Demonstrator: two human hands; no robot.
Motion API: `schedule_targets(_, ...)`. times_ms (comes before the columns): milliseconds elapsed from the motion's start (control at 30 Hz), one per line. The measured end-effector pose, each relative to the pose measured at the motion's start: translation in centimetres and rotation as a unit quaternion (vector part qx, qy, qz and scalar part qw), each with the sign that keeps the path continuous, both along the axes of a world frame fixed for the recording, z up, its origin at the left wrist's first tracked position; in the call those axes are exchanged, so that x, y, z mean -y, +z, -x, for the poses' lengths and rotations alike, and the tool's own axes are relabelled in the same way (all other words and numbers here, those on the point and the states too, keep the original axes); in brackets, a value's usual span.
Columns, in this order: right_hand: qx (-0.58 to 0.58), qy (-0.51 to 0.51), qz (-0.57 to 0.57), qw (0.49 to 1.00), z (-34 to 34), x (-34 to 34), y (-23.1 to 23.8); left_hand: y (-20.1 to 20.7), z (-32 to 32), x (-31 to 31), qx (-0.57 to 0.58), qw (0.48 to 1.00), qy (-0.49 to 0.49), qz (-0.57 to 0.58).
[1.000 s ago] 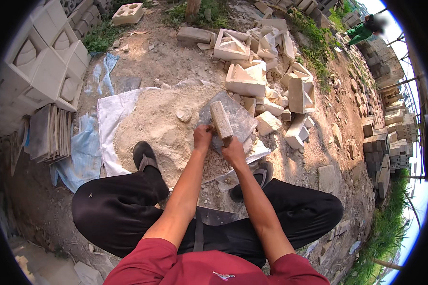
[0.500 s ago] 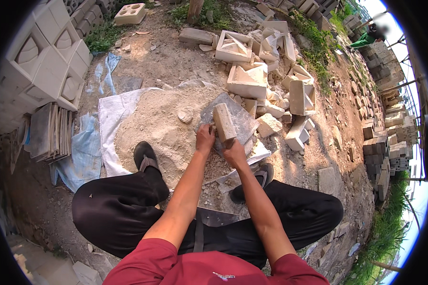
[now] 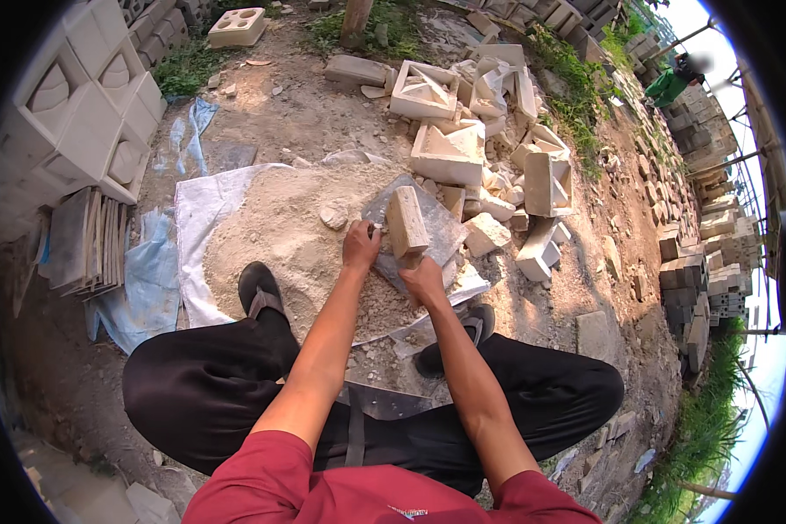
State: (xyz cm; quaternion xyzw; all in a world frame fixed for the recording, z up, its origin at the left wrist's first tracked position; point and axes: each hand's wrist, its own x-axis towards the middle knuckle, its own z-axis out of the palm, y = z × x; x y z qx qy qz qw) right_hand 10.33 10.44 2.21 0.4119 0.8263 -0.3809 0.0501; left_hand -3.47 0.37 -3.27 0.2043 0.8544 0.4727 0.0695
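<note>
My right hand (image 3: 424,281) is closed round the handle of a mallet with a block-shaped, dusty head (image 3: 408,222). The head is over a flat grey slab (image 3: 452,234); whether they touch I cannot tell. Left of the mallet, my left hand (image 3: 360,245) is closed, its fingertips by a small pale bit at the slab's left edge. What it grips is too small to name. Crushed pale rubble and powder (image 3: 271,218) lie heaped beside the slab on a white woven sack (image 3: 203,205), with one larger lump (image 3: 333,217) on the heap.
Broken cream-coloured blocks (image 3: 450,153) pile up beyond the slab to the right. Stacked patterned blocks (image 3: 87,113) and thin boards (image 3: 87,240) stand at left. My sandalled feet flank the heap. Another person in green (image 3: 668,86) is far off at upper right.
My left hand has drawn slightly left and up from the mallet head. The mallet has hardly moved relative to the slab. The distant person has shifted, and the whole view has moved a little.
</note>
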Motion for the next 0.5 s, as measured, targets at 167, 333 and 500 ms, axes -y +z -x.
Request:
schedule_targets(167,-0.078,-0.061,-0.019,0.995,0.5,2.4,0.6,-0.3,0.2,0.0,0.046,0.998,-0.037,-0.002)
schedule_targets(333,-0.039,-0.045,0.009,0.998,-0.1,1.1,-0.5,0.2,-0.7,0.0,0.002,0.997,0.072,-0.004)
schedule_targets(500,-0.079,-0.06,-0.036,0.994,0.8,2.5,1.3,0.0,-1.1,0.8,0.073,0.995,0.071,-0.018)
